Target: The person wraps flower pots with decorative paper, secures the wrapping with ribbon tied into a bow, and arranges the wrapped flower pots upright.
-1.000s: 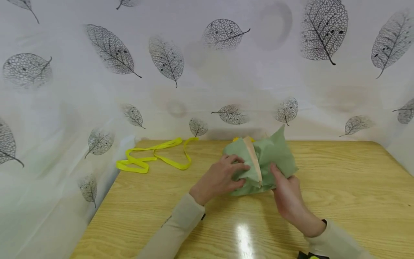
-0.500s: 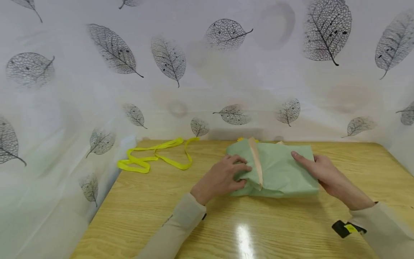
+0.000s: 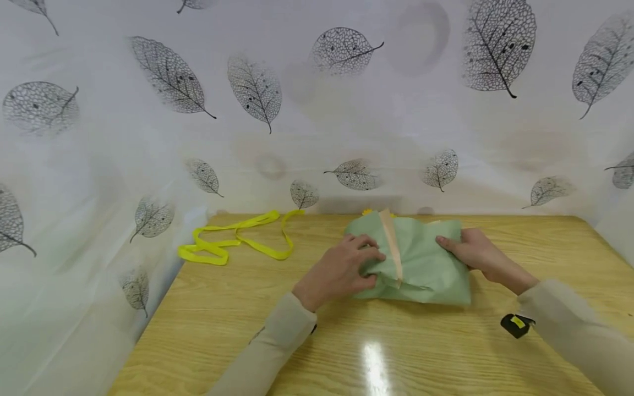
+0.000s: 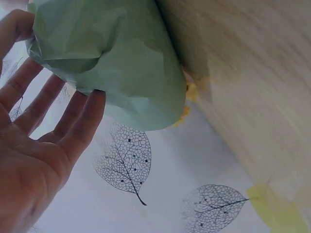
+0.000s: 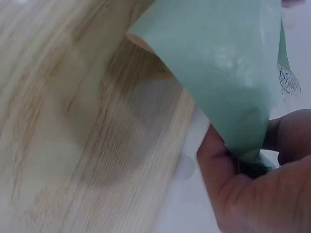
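Observation:
A sheet of green wrapping paper [image 3: 430, 264] with a tan inner side is folded over on itself in front of me. Its folded tan edge [image 3: 393, 250] runs down the middle. Yellow flowers [image 4: 192, 91] peek out from behind the wrapped left part, the rest hidden inside. My left hand [image 3: 342, 269] holds that left part, fingers over the top and thumb on the near side. At the right end, my right hand [image 3: 487, 254] pinches the sheet between thumb and fingers; in the right wrist view the paper bunches there.
A yellow ribbon [image 3: 264, 250] lies in loose loops on the wooden table [image 3: 247, 341], towards the back left. Behind the table hangs a white sheet [image 3: 297, 126] printed with dark leaves.
My right hand first swung right, opening the folded paper out flat, then came slightly back left with its edge. My left hand stayed on the left part.

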Available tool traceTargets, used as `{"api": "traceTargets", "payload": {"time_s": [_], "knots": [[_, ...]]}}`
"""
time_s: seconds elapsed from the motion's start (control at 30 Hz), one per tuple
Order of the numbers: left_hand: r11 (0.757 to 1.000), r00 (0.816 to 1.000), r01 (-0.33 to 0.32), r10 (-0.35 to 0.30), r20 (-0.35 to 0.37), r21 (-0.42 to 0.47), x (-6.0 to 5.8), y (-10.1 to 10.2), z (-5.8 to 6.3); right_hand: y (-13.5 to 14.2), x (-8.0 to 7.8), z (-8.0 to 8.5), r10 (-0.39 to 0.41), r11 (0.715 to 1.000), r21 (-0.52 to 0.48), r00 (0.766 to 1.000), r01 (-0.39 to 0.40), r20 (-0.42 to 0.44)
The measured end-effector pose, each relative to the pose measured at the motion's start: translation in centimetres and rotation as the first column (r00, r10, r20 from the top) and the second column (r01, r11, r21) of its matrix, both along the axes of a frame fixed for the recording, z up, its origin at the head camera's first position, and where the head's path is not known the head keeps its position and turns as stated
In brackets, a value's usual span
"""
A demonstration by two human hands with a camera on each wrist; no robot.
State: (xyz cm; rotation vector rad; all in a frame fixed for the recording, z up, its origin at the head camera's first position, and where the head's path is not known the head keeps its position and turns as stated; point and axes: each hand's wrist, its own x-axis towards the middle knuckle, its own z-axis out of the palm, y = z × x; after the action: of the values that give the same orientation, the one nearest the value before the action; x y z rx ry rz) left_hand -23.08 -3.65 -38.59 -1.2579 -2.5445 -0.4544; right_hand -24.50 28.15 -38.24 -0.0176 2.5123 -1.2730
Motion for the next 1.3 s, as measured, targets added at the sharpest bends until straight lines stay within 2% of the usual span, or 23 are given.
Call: {"api": "traceTargets", "payload": {"time_s": [0.1,0.27,0.47,0.6,0.73,0.93,1.13,1.3], "knots": [[1.0,0.998,0.015,-0.016,-0.059,-0.02,-0.4,0.3,0.0,0.0,0.3,-0.1,0.025,0.999,-0.022,1.0,-0.025,0.009],[0.995,0.988,0.062,-0.072,-0.138,-0.074,-1.3,1.0,-0.3,0.7,1.1,-0.1,0.065,0.986,-0.161,0.985,-0.039,0.159],[0.992,0.983,0.088,-0.1,-0.156,-0.087,-2.2,1.7,-0.8,2.0,2.1,-0.5,0.091,0.978,-0.208,0.941,-0.022,0.325],[0.987,0.979,0.133,-0.145,-0.145,-0.09,-2.5,1.8,-1.4,2.1,2.5,-0.9,0.124,0.969,-0.246,0.925,-0.034,0.358],[0.97,0.972,0.177,-0.198,-0.124,-0.165,-2.6,2.0,-1.9,1.9,2.6,-1.5,0.125,0.961,-0.272,0.944,-0.04,0.305],[0.957,0.981,0.163,-0.182,-0.062,-0.239,-2.3,2.4,-1.8,1.1,2.3,-1.5,0.046,0.962,-0.273,0.985,0.001,0.165],[0.954,0.982,0.159,-0.18,-0.062,-0.253,-2.0,2.7,-1.6,-1.1,2.6,0.1,-0.042,0.954,-0.294,0.999,0.05,0.035],[0.962,0.985,0.158,-0.169,-0.028,-0.224,-2.0,2.8,-1.7,-3.7,3.1,2.0,-0.084,0.946,-0.32,0.994,0.056,-0.074]]}}
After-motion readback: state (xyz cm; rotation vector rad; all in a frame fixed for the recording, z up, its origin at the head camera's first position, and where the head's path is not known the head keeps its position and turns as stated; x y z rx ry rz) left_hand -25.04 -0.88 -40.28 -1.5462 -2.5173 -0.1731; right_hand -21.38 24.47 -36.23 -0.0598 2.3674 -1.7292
